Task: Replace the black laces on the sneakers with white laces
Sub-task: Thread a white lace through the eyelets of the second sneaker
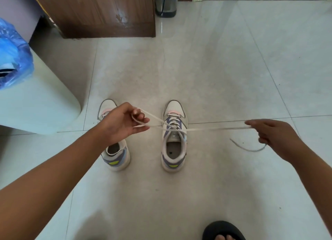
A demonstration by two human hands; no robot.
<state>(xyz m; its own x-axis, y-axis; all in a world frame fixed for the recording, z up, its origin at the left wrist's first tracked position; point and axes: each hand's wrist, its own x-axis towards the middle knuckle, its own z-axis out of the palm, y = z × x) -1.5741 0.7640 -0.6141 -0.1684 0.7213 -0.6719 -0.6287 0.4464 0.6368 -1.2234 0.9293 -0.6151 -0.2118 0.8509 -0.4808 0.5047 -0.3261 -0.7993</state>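
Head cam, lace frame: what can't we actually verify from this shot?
- Left sneaker: its lacing is covered by the left hand, so laced or not is unknown.
- White lace: the crossing over the right sneaker is too small to tell knot from plain cross.
- Right hand: seen from the back, so the grip is hidden.
- Black sandal: cut by the bottom edge.

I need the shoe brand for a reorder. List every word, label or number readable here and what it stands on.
None can be read.
Tongue label of the right sneaker: dark patch with marks, too small and blurred to read.
Left sneaker: no text shows.
Blue plastic bag: no lettering readable.
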